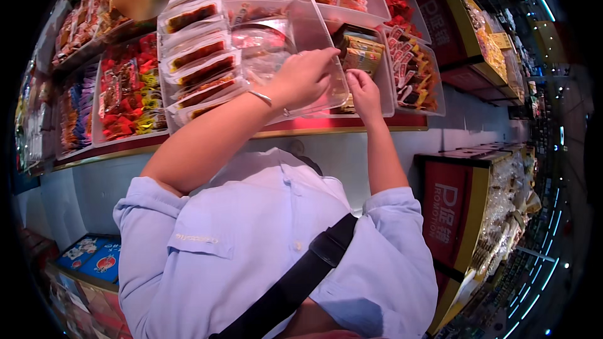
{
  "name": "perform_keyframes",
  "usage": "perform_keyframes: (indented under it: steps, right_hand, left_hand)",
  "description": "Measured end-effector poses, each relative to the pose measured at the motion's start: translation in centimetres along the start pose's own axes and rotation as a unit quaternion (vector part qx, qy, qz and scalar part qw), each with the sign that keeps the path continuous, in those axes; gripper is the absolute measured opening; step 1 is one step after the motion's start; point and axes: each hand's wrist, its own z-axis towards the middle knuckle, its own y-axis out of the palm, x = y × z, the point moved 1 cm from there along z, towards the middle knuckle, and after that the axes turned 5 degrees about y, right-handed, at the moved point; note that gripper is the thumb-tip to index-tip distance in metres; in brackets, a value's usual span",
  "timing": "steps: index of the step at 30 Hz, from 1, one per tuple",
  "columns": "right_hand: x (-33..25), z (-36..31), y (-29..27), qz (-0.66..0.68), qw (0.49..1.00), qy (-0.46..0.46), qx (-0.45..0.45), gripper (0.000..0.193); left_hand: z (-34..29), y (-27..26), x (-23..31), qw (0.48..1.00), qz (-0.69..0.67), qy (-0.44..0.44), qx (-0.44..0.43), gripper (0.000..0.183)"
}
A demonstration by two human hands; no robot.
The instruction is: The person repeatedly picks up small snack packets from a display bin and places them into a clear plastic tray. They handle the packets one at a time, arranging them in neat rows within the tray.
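Observation:
A clear plastic bin [316,22] holds a row of sealed brown snack packets [200,52] on its left side and clear wrapped packs [260,44] in its middle. My left hand [308,78] reaches across this bin to its right rim. Its index finger extends over the rim, while the other fingers curl in. Just right of the rim, my right hand [364,91] has its fingertips pinched together. The two hands are close but apart. Gold snack packets [363,55] stand upright in a neighbouring bin beyond my right fingertips. Whatever either hand holds is hidden or too small to see.
Red and yellow wrapped snacks [129,94] fill a bin to the left. More packets [411,66] lie in a bin at the right. A red shelf edge [301,127] runs before me. Display stands with red panels [443,210] line the right side.

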Motion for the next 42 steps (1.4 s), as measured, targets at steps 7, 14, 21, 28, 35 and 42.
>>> perform_keyframes:
  steps: [7,14,21,28,35,42]
  right_hand:
    - [8.3,3.8,-4.6,-0.423,0.906,-0.020,-0.028,0.022]
    - [7.5,8.5,-4.0,-0.462,0.852,-0.015,-0.248,0.021]
    - [5.6,10.4,-5.8,-0.360,0.897,-0.064,-0.248,0.020]
    - [6.2,11.4,-5.2,-0.391,0.887,-0.200,-0.143,0.019]
    - [6.7,12.5,-5.0,-0.547,0.801,-0.172,-0.174,0.024]
    - [-3.8,10.9,-6.9,0.209,0.966,-0.027,-0.148,0.024]
  left_hand:
    - [0.1,-0.6,0.4,0.999,-0.018,-0.016,-0.024,0.037]
    - [0.0,-1.4,1.2,0.998,0.035,-0.006,-0.046,0.037]
    - [0.9,-1.2,0.3,0.998,0.059,-0.023,-0.030,0.034]
    - [1.0,-1.0,0.7,0.998,0.051,0.024,-0.018,0.026]
    - [1.1,-1.4,1.2,0.997,0.043,0.006,-0.062,0.030]
    - [1.4,-1.4,1.1,0.997,-0.051,-0.031,0.057,0.031]
